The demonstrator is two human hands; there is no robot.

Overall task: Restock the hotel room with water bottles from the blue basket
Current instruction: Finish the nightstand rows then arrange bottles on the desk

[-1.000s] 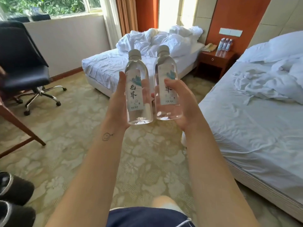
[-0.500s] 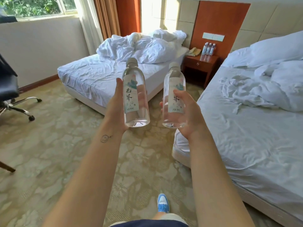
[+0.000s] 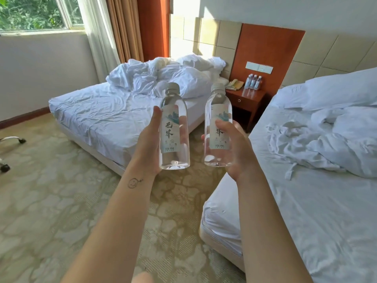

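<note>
Since a second ago we have drawn nearer the nightstand (image 3: 247, 98), and the office chair (image 3: 12, 139) has slid almost out of view at left. Our two bottles, then nearly touching, now stand apart. Our left hand (image 3: 148, 146) grips the left water bottle (image 3: 173, 129) upright; our right hand (image 3: 237, 148) grips the right water bottle (image 3: 217, 107) upright, both held out over the carpet (image 3: 51, 201).

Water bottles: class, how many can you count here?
5. A first bottle in the left hand, a second bottle in the right hand, three bottles on the nightstand; others may hide behind them.
</note>
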